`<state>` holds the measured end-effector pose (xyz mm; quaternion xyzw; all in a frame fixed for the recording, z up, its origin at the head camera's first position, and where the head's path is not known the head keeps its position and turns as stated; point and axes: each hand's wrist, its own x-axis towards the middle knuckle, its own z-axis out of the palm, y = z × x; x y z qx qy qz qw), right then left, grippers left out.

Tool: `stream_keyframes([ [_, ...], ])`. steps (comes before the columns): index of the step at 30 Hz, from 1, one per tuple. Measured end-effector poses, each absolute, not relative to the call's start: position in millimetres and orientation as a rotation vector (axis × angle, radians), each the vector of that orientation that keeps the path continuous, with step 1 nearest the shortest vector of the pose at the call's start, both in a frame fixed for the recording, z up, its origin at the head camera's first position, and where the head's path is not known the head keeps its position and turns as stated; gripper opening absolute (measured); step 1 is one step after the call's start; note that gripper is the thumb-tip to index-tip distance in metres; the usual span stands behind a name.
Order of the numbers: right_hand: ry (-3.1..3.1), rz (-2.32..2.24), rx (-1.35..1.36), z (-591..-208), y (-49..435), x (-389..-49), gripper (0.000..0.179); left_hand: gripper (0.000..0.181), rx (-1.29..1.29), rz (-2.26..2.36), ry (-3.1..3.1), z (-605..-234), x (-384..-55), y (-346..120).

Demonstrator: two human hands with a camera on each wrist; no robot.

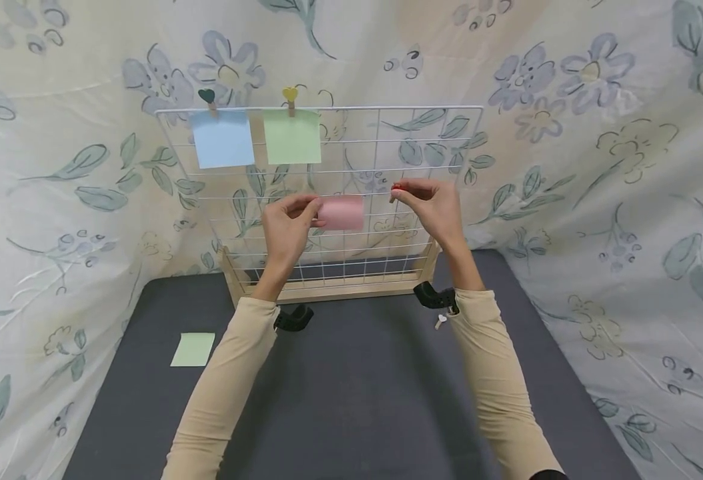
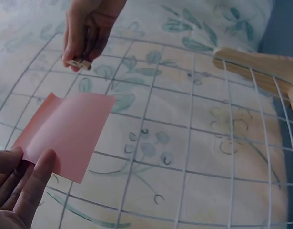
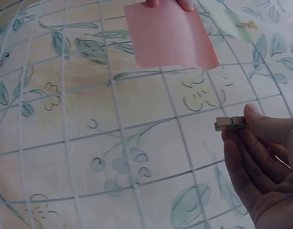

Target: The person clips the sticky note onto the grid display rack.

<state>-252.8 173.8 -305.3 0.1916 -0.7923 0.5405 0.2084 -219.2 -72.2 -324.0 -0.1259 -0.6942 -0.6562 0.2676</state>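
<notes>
- Smooth pink paper [image 2: 70,133] shows a soft sheen in my left fingers [image 2: 37,187].
- Bare, matt wood forms the clothespin [image 3: 224,122] between my right fingers [image 3: 240,174].
- The grid [image 1: 399,107] before me looks like white-coated metal wire, its base [image 1: 351,291] smooth, pale wood.
- Around me, creased cloth [image 1: 591,220] surrounds a matt, dark table [image 1: 351,400].

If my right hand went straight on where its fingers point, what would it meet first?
Probably the pink paper in your left hand, lying to the left of your right hand. Depth is unclear, so the wire grid behind might come first.
</notes>
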Motion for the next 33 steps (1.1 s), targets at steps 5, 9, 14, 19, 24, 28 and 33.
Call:
stream_keyframes([
  [5,-2.206,1.46,0.518,-289,173,-252,0.021,0.016,-0.334,-1.748,-1.864,-298,-208,-64],
  [9,-2.189,1.445,0.539,-278,172,-253,0.021,0.015,-0.334,-1.734,-1.87,-281,-200,-59],
  [14,-2.182,1.441,0.559,-264,169,-256,0.019,0.013,-0.35,-1.68,-1.864,-273,-202,-54],
  [19,-2.151,1.43,0.583,-249,165,-260,0.019,0.013,-0.387,-1.651,-1.841,-268,-217,-50],
  [24,-2.144,1.45,0.59,-236,162,-263,0.02,0.013,-0.376,-1.665,-1.825,-266,-234,-51],
  [28,-2.141,1.456,0.587,-230,160,-264,0.019,0.013,-0.398,-1.675,-1.798,-262,-237,-51],
  [33,-2.121,1.46,0.596,-224,157,-264,0.02,0.013,-0.392,-1.671,-1.794,-256,-239,-50],
])
